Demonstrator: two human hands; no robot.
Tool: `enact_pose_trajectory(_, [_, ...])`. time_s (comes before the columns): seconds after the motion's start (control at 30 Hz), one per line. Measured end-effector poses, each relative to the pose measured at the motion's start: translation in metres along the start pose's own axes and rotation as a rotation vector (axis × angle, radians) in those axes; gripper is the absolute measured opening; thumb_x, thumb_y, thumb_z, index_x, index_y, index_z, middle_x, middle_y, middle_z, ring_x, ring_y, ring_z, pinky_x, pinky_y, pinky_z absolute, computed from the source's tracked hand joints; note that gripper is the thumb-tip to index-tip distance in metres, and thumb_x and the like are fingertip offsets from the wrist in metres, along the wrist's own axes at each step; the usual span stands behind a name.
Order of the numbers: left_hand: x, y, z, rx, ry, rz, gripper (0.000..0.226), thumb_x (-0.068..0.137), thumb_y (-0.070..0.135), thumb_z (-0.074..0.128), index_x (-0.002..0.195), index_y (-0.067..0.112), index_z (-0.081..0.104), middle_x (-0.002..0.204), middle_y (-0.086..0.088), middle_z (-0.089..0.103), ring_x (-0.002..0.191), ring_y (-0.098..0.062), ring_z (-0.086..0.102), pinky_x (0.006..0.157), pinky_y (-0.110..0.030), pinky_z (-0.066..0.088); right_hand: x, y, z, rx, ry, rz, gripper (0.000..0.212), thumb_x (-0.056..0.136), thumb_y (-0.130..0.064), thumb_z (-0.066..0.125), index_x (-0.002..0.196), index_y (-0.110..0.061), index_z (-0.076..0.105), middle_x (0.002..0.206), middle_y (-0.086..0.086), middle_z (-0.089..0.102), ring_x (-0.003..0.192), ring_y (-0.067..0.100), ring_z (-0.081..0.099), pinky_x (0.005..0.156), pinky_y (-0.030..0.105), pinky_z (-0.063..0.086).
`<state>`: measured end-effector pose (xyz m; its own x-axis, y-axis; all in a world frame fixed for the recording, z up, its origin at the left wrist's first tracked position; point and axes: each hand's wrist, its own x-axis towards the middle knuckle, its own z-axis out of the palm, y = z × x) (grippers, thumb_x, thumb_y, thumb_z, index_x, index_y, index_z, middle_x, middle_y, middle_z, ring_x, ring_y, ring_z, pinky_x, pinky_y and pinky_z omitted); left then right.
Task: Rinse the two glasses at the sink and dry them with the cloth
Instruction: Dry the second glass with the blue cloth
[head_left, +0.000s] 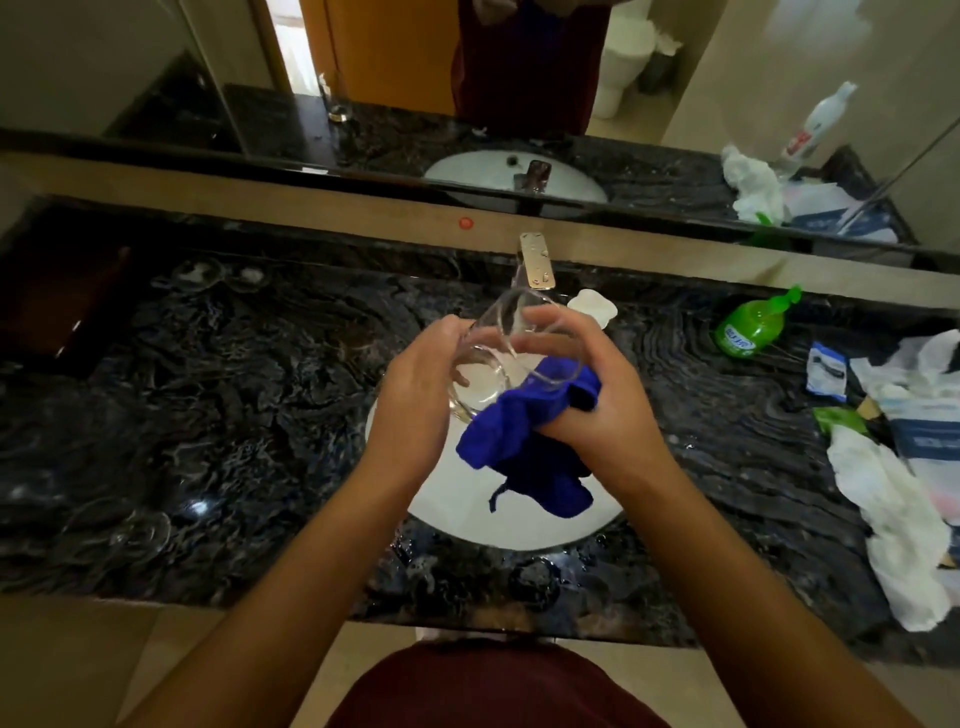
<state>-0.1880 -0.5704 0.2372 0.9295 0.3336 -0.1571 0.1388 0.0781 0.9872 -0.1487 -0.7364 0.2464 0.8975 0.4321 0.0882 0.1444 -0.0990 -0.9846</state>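
Observation:
Over the white sink (457, 519), my left hand (415, 384) grips a clear glass (498, 332) by its base end, tilted with the mouth toward my right hand. My right hand (592, 400) clutches a blue cloth (524, 457). Part of the cloth is pressed against the glass near its rim, and the rest hangs down over the basin. A second clear glass (137, 530) stands on the dark marble counter at the front left, hard to make out against the stone.
A gold tap (537, 260) sits behind the sink, with a white soap piece (592, 306) beside it. To the right are a green pump bottle (753, 327), packets and crumpled white tissue (904, 525). A mirror runs along the back.

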Motion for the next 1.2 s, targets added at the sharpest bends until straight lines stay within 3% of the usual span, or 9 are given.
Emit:
enact_pose_trajectory(0.17, [-0.014, -0.007, -0.036, 0.372, 0.006, 0.304, 0.026, 0.103, 0.034, 0.047, 0.113, 0.03, 0.07, 0.112, 0.009, 0.071, 0.101, -0.013, 0.066, 0.086, -0.041, 0.054, 0.002, 0.001, 0.003, -0.088, -0.06, 0.0, 0.061, 0.068, -0.012, 0.087, 0.123, -0.025, 0.063, 0.11, -0.003, 0.075, 0.104, 0.019, 0.072, 0.086, 0.028, 0.059])
enact_pose_trajectory(0.3, [-0.033, 0.004, -0.06, 0.346, -0.026, 0.259, 0.022, 0.101, 0.043, 0.058, 0.118, 0.035, 0.069, 0.092, 0.001, 0.073, 0.074, -0.033, 0.065, 0.063, -0.049, 0.054, 0.002, 0.006, 0.009, -0.174, -0.146, -0.017, 0.066, 0.067, -0.033, 0.09, 0.126, -0.027, 0.062, 0.113, -0.005, 0.074, 0.102, 0.02, 0.072, 0.087, 0.036, 0.059])
enact_pose_trajectory(0.4, [-0.048, 0.008, -0.068, 0.364, -0.043, 0.199, 0.027, 0.101, 0.047, 0.058, 0.125, 0.037, 0.065, 0.067, -0.006, 0.069, 0.064, -0.025, 0.067, 0.064, -0.044, 0.055, 0.001, 0.006, 0.013, -0.262, -0.194, -0.067, 0.072, 0.063, -0.042, 0.091, 0.127, -0.029, 0.062, 0.115, -0.008, 0.073, 0.104, 0.015, 0.071, 0.091, 0.036, 0.058])
enact_pose_trajectory(0.57, [-0.068, -0.006, -0.053, 0.355, -0.028, -0.011, 0.033, 0.098, 0.062, 0.054, 0.119, 0.04, 0.065, 0.062, -0.006, 0.068, 0.045, -0.01, 0.054, 0.05, -0.029, 0.047, 0.001, 0.012, 0.015, -0.362, -0.368, -0.17, 0.08, 0.061, -0.024, 0.1, 0.131, -0.024, 0.064, 0.118, -0.011, 0.073, 0.103, 0.006, 0.07, 0.09, 0.024, 0.056])
enact_pose_trajectory(0.67, [-0.081, -0.013, -0.045, 0.462, 0.077, -0.017, 0.019, 0.103, 0.041, 0.058, 0.119, 0.044, 0.066, 0.078, 0.002, 0.075, 0.059, -0.008, 0.069, 0.055, -0.03, 0.052, -0.001, 0.017, 0.016, -0.349, -0.437, -0.259, 0.078, 0.061, -0.027, 0.1, 0.131, -0.023, 0.065, 0.118, -0.014, 0.072, 0.106, 0.006, 0.069, 0.09, 0.025, 0.055])
enact_pose_trajectory(0.73, [-0.091, -0.012, -0.043, 0.552, 0.118, -0.031, 0.03, 0.102, 0.022, 0.055, 0.122, 0.041, 0.066, 0.084, 0.004, 0.076, 0.063, -0.006, 0.071, 0.057, -0.027, 0.053, -0.006, 0.022, 0.017, -0.29, -0.482, -0.239, 0.078, 0.061, -0.027, 0.1, 0.131, -0.025, 0.065, 0.116, -0.016, 0.073, 0.101, 0.005, 0.07, 0.087, 0.023, 0.055])
enact_pose_trajectory(0.87, [-0.115, -0.011, -0.036, 0.574, 0.217, -0.098, 0.036, 0.1, 0.012, 0.049, 0.118, 0.038, 0.066, 0.071, 0.001, 0.073, 0.053, -0.013, 0.069, 0.049, -0.025, 0.051, -0.01, 0.03, 0.02, -0.197, -0.578, -0.193, 0.079, 0.062, -0.022, 0.1, 0.133, -0.031, 0.065, 0.116, -0.013, 0.074, 0.101, 0.009, 0.071, 0.089, 0.03, 0.058])
enact_pose_trajectory(1.0, [-0.136, -0.017, -0.037, 0.45, 0.333, -0.157, 0.037, 0.101, 0.007, 0.044, 0.11, 0.036, 0.066, 0.056, -0.011, 0.069, 0.042, -0.026, 0.06, 0.042, -0.025, 0.047, -0.014, 0.035, 0.024, -0.152, -0.672, -0.131, 0.064, 0.074, -0.013, 0.091, 0.122, -0.046, 0.066, 0.109, -0.029, 0.072, 0.1, -0.002, 0.069, 0.089, 0.016, 0.05])
enact_pose_trajectory(1.2, [-0.157, -0.04, -0.069, 0.31, 0.513, -0.224, 0.036, 0.104, 0.003, 0.041, 0.123, 0.018, 0.067, 0.06, -0.022, 0.068, 0.039, -0.024, 0.055, 0.037, -0.018, 0.038, -0.011, 0.047, 0.026, -0.108, -0.546, -0.068, 0.038, 0.089, 0.005, 0.069, 0.101, -0.031, 0.073, 0.096, -0.015, 0.075, 0.093, 0.007, 0.07, 0.08, 0.015, 0.051])
